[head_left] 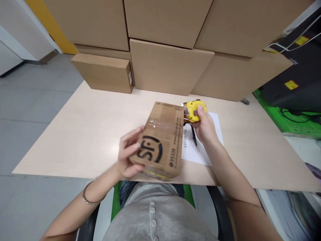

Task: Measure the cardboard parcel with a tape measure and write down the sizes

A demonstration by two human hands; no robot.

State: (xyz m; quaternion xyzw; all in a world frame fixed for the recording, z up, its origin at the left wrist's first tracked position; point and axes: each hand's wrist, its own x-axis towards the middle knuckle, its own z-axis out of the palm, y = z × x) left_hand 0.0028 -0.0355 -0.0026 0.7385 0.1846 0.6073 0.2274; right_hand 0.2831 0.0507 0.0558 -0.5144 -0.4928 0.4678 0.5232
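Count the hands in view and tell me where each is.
2. The left hand is at the left side of the SF box, gripping it. The right hand holds a yellow object over the white paper. No other hands show.

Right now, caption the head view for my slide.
Left hand on a cardboard box, right hand holding a small yellow item beside it, over a table.

Office-like workspace: desk, chair, paper, shipping box.
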